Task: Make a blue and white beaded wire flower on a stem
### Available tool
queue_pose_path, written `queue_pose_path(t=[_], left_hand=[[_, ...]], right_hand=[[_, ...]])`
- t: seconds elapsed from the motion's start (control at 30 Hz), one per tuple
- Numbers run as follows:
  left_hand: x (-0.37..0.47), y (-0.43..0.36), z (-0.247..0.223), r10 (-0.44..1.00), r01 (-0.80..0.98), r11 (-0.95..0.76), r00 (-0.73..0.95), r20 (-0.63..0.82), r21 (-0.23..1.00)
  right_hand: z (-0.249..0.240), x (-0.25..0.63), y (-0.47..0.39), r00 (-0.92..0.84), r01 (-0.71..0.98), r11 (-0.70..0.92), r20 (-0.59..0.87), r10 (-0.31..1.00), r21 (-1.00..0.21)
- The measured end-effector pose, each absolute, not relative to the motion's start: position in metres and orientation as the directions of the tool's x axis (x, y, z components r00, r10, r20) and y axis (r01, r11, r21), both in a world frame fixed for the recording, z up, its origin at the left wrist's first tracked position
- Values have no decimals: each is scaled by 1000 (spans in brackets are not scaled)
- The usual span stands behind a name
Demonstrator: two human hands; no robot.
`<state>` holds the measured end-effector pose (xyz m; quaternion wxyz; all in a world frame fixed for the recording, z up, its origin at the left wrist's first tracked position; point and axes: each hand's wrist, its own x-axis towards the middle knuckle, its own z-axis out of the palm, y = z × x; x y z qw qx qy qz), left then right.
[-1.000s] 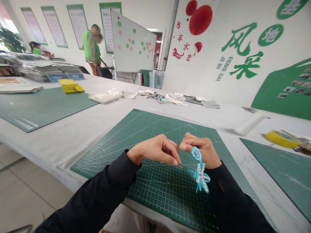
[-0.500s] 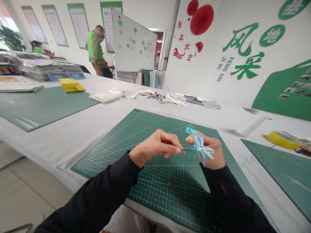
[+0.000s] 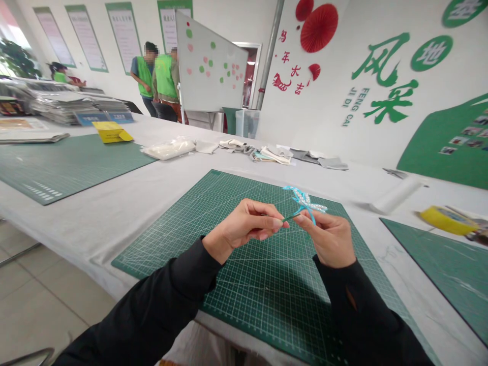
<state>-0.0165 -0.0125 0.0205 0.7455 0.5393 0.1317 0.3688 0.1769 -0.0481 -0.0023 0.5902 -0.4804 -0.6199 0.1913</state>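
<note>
A bright blue flower-like ornament (image 3: 305,200) edged with white pearl beads is held up over the green cutting mat (image 3: 259,290). Its thin green stem (image 3: 291,217) points left, toward my left hand (image 3: 244,224), which pinches the end between thumb and fingertips. My right hand (image 3: 332,236) is closed at the base of the ornament, thumb and forefinger on the stem where it meets the blue part. The beaded petals stand above the right fingers. Both hands are raised off the mat, and the remaining right fingers are partly hidden.
Beyond the mat lie a clear bag of white material (image 3: 170,149) and fabric scraps (image 3: 270,154). A white roll (image 3: 396,195) and a yellow object (image 3: 448,219) are at right. Another cutting mat (image 3: 72,162) lies left with a yellow card (image 3: 111,132). People in green vests (image 3: 165,76) stand behind.
The ornament has tilted up and away, and my right thumb has come onto the stem near its base. My left hand keeps its pinch. A second person in a vest appears in the background.
</note>
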Motion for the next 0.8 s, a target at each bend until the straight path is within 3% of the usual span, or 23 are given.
queue_pose_path(t=[0.27,0.43,0.8], left_hand=[[-5,-22,13,591,-342,338,802,85,877],[-1,-23,7,563,-304,364,825,52,880],[-7,-18,12,614,-367,320,782,104,873]], right_hand=[[11,162,-57,75,509,494,608,790,-705],[12,158,-60,-9,578,525,638,770,-625],[8,167,-56,177,544,485,659,731,-685]])
